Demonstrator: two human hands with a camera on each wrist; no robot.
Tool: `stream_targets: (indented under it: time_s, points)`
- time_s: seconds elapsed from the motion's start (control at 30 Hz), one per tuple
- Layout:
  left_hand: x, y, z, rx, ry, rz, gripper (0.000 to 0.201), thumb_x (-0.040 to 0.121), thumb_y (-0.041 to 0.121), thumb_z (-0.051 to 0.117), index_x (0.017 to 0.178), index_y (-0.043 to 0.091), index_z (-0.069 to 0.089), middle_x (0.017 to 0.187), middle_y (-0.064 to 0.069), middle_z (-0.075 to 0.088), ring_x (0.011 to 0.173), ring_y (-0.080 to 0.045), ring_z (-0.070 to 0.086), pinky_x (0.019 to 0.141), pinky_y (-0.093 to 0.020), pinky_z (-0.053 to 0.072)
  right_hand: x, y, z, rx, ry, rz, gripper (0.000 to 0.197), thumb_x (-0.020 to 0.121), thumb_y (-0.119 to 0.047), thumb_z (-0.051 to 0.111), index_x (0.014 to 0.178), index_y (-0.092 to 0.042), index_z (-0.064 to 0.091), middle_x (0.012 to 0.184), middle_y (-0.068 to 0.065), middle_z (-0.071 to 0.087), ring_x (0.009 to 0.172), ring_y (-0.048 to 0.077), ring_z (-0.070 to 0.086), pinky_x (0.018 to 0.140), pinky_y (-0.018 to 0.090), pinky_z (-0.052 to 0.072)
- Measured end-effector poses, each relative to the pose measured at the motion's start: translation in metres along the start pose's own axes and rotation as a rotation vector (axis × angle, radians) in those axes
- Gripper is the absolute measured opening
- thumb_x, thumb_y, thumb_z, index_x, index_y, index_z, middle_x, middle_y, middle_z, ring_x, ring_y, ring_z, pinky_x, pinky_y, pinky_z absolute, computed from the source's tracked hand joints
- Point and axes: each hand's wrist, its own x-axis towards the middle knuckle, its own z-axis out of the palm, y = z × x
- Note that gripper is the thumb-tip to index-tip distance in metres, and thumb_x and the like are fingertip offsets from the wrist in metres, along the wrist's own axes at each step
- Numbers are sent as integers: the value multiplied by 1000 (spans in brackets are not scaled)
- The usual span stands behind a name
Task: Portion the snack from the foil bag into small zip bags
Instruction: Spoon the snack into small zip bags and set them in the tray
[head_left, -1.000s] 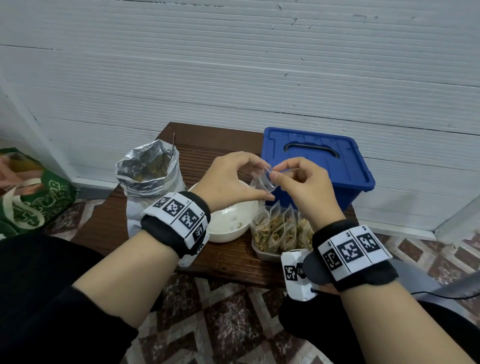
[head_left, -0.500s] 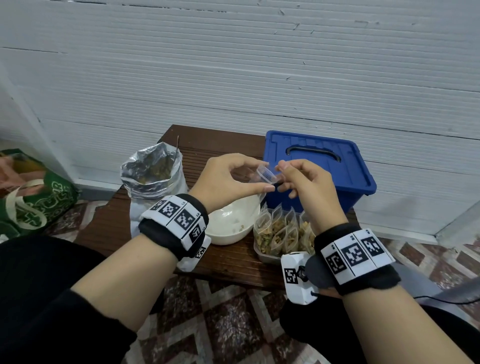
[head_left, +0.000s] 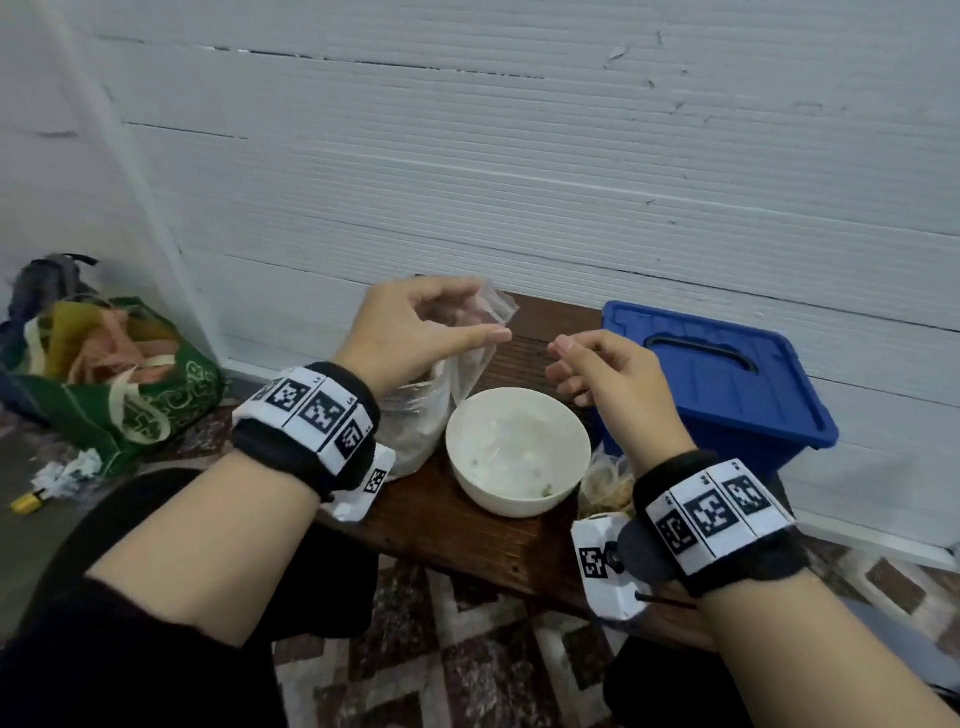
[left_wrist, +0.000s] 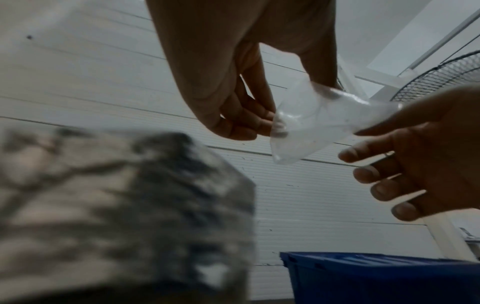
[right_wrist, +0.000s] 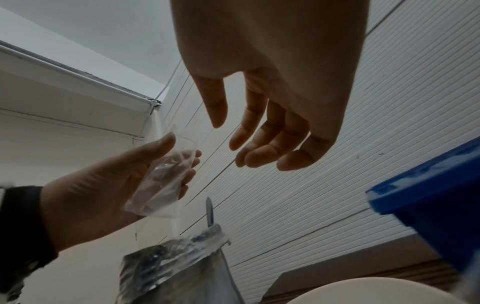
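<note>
My left hand (head_left: 480, 318) pinches a small clear empty zip bag (head_left: 500, 306) between thumb and fingers, raised above the table. The same zip bag (right_wrist: 162, 181) shows in the right wrist view, hanging above the silver foil bag (right_wrist: 179, 267). A spoon handle (right_wrist: 209, 209) sticks out of the foil bag's mouth. In the head view my left wrist hides most of the foil bag (head_left: 415, 431). My right hand (head_left: 560, 360) hovers a short gap to the right, fingers loosely curled, holding nothing. Below the hands stands a white bowl (head_left: 519, 499) with a few crumbs.
A blue lidded box (head_left: 717, 384) stands at the back right of the small wooden table (head_left: 441, 525). Filled zip bags (head_left: 605, 480) sit in a tray under my right wrist. A green shopping bag (head_left: 119, 400) lies on the floor at the left.
My right hand has let go of the zip bag and drawn back to the right. My left hand has carried the bag up and left, over the foil bag.
</note>
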Motion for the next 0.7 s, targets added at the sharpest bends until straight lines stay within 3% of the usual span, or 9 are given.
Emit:
stream_targets:
  time_s: [0.1, 0.2, 0.27, 0.33, 0.4, 0.43, 0.57, 0.7]
  points:
    - [2, -3, -28, 11, 70, -5, 67, 52, 43, 85, 112, 16, 71, 99, 4, 74, 94, -9, 69, 88, -25, 54, 12, -4, 21, -48, -18, -9, 11, 90, -29, 63, 86, -20, 69, 80, 4, 69, 64, 4, 58, 62, 19, 45]
    - [4, -12, -49, 71, 135, 0, 61, 54, 46, 84, 111, 27, 71, 94, 10, 72, 86, -2, 65, 81, -19, 51, 25, -4, 41, -129, -4, -7, 9, 88, -35, 63, 87, -28, 68, 87, 1, 69, 78, 13, 62, 75, 34, 53]
    - [5, -22, -58, 104, 176, -5, 60, 56, 48, 84, 111, 28, 71, 92, 12, 71, 82, 1, 62, 77, -19, 48, 31, -6, 55, -179, -10, -9, 15, 88, -36, 63, 96, -25, 69, 92, 0, 69, 89, 15, 63, 87, 39, 53]
    - [6, -33, -64, 127, 208, -17, 63, 55, 53, 83, 112, 27, 71, 90, 14, 70, 81, 0, 62, 78, -21, 48, 37, -7, 67, -229, -39, -31, 28, 88, -37, 63, 110, -19, 68, 96, -2, 66, 90, 10, 61, 87, 31, 50]
    - [5, -41, -68, 135, 222, -34, 69, 53, 59, 83, 112, 26, 71, 91, 13, 71, 84, -2, 65, 80, -25, 52, 42, -8, 77, -303, -58, -61, 36, 89, -36, 63, 119, -15, 65, 95, -5, 62, 84, 2, 54, 76, 15, 41]
    - [5, -45, -70, 127, 222, -43, 70, 52, 60, 83, 112, 26, 71, 93, 12, 72, 86, -4, 66, 83, -28, 53, 44, -9, 81, -333, -59, -70, 38, 89, -37, 63, 121, -15, 63, 94, -6, 60, 82, 0, 51, 71, 13, 38]
    - [3, -52, -73, 103, 173, -94, 59, 51, 53, 81, 104, 30, 69, 94, 12, 71, 90, 0, 67, 89, -25, 54, 55, -8, 95, -372, -46, -61, 42, 89, -39, 63, 122, -14, 63, 92, -6, 60, 86, 4, 51, 77, 16, 35]
    - [2, -57, -70, 117, 84, -131, 38, 59, 40, 85, 90, 41, 64, 88, 11, 73, 88, -2, 68, 89, -26, 54, 61, -4, 105, -427, -35, -101, 32, 88, -38, 64, 107, -13, 69, 93, -3, 66, 86, 8, 56, 76, 19, 40]
